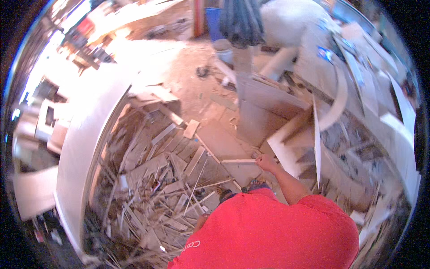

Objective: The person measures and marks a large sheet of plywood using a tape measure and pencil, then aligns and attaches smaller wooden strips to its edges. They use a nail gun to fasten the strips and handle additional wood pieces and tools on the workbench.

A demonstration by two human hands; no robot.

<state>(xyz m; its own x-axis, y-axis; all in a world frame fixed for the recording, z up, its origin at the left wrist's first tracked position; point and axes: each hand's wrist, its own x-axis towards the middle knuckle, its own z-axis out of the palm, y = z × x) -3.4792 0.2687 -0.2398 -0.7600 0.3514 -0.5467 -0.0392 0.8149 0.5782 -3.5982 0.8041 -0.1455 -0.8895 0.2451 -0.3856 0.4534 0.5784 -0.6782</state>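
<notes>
My right hand (267, 163) is stretched out low in front of me with its fingers closed. A short pale wooden strip (238, 161) runs level to the left from these fingers, and its end appears to be in their grip. Beneath and beyond it lie flat brown boards (219, 140) on the ground. Of my left hand (202, 219) only a small part shows at the left edge of my red shirt (264, 228). Its fingers are hidden, and it is nearest to the heap of wood offcuts (165, 184).
A large pale panel (85, 152) stands on edge at the left. To the right are an open wooden box-like piece (264, 119) and an upright thin sheet (317, 143). A bulky white sack (295, 22), a blue bin (214, 22) and hanging dark cloth (241, 22) are farther off.
</notes>
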